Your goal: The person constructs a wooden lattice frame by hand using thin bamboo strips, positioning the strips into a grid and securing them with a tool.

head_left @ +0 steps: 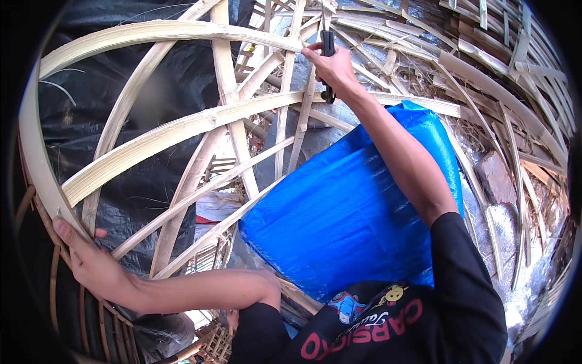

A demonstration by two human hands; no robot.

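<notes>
At the left, my left hand (97, 264) is wrapped round a long pale bamboo strip (41, 155), its thumb lying along the face. In my right hand (334, 65), at the top middle, is a black-handled knife (328, 42). Its blade points away from me and is partly cut off by the upper edge of the view. Beside the right thumb and fingertips lies the end of a curved bamboo strip (182, 30). Another wide strip (151, 142) runs below it, crossing several thinner strips. A blue plastic sheet (357, 212) lies under my right forearm, next to my body.
Black plastic sheeting (157, 109) spreads behind the strips at left. Heaps of split bamboo (503, 109) fill the right side, around a reddish-brown block (496, 177). A woven bamboo piece (217, 344) is at the bottom, near part of another hand (233, 318).
</notes>
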